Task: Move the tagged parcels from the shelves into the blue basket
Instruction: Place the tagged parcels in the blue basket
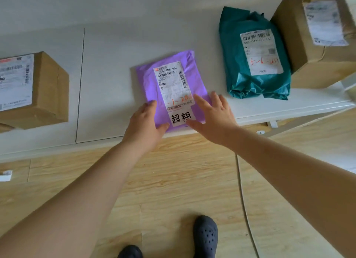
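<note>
A flat purple parcel (148, 78) lies on the white shelf (107, 80), near its front edge. It carries a shipping label and a white tag (181, 118) with black handwritten characters. My left hand (144, 123) lies on the parcel's near left corner, fingers stretched over it and thumb at the front edge. My right hand (215, 115) is spread open over the parcel's near right corner, fingers straight. The blue basket is not in view.
A teal bag parcel (237, 65) lies to the right of the purple one, and a cardboard box (300, 38) stands behind it at the right. Another cardboard box (52, 90) sits at the shelf's left. Below are wooden floor, a cable (243, 196) and my dark shoes.
</note>
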